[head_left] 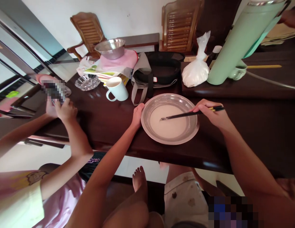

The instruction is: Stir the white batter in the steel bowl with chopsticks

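A wide metal bowl [145,126] with a pale, milky liquid [168,128] in it stands near the table's front edge. Against its left rim my left hand [138,114] is closed, the fingers out of sight behind the bowl's side. My right hand [210,110] grips a pair of dark chopsticks [180,116] with yellow bands near the upper end. Their tips dip into the liquid around the middle of the bowl. Behind the bowl, a knotted plastic bag of white powder [195,74] rests on a raised part of the table.
A pale mug [118,89], a glass dish [87,83] and a grey-black bag [159,71] sit behind the bowl. Another metal bowl [111,49] stands on a pink cloth. A tall green flask [242,41] leans at right. Another person's hands [63,109] hold a blurred object at left.
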Demonstrator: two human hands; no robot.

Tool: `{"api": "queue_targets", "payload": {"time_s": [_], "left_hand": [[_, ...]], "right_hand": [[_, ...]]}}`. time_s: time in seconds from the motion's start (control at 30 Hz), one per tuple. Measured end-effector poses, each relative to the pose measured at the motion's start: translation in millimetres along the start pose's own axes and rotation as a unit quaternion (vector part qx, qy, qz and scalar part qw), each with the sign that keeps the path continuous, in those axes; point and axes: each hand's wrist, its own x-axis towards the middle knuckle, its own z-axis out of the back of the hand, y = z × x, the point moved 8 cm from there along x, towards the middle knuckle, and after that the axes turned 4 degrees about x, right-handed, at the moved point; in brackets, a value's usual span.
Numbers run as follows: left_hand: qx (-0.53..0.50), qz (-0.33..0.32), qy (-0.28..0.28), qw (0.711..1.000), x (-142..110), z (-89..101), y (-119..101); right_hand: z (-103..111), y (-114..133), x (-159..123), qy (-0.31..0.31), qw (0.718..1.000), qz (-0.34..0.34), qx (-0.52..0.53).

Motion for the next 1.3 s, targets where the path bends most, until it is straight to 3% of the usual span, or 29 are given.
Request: {"api": "queue_targets", "payload": {"time_s": [0.13,0.23,0.33,0.4,0.5,0.57,0.67,0.73,0.83,0.9,1.0,1.07,1.17,1.3], "left_hand": [[0.0,-0.003,0.005,1.0,0.9,-0.2,0.3],[0.005,0.007,0.004,1.0,0.8,0.2,1.8],[0.008,0.007,-0.001,1.0,-0.3,0.6,1.3],[0.004,0.0,0.001,1.0,-0.7,0.1,0.4],[0.002,-0.006,0.008,1.0,-0.3,-1.0,0.3],[0.004,-0.008,0.01,1.0,0.3,-1.0,0.6],[0.005,-0.011,0.008,1.0,0.8,-0.5,0.7],[0.005,-0.01,0.006,1.0,0.2,-0.4,0.2],[0.004,0.001,0.0,1.0,-1.9,-0.6,-1.0],[0.003,0.011,-0.007,1.0,-3.1,-0.3,-1.6],[0.004,0.014,-0.013,1.0,-3.5,0.5,-2.2],[0.006,0.01,-0.011,1.0,-2.9,0.7,-2.0],[0.008,0.008,-0.005,1.0,-1.8,0.9,-0.4],[0.01,0.01,-0.003,1.0,-1.3,1.0,1.2]], "right_hand": [[17.7,0.4,-0.3,-0.086,0.996,0.022,0.02],[10.0,-1.4,0.1,-0.041,0.998,0.004,0.055],[-1.0,0.9,-0.4,0.01,1.0,-0.004,0.004],[4.6,3.5,-0.4,-0.02,1.0,0.011,-0.007],[14.5,4.6,-0.9,-0.067,0.995,0.028,0.065],[7.9,3.7,-0.8,-0.035,0.995,0.014,0.097],[-5.5,4.3,-1.6,0.023,0.999,-0.008,0.027],[-1.0,6.4,-1.5,-0.003,1.0,0.003,-0.004],[10.5,7.2,-1.7,-0.053,0.997,0.024,0.046],[8.2,6.1,-1.4,-0.036,0.996,0.02,0.075],[-2.8,5.1,-1.4,0.017,1.0,0.003,0.019],[-0.6,5.8,-1.4,0.006,1.0,0.006,-0.017],[12.1,7.3,-2.2,-0.054,0.998,0.023,0.029],[0.7,7.1,-2.4,0.004,0.999,0.009,0.051]]}}
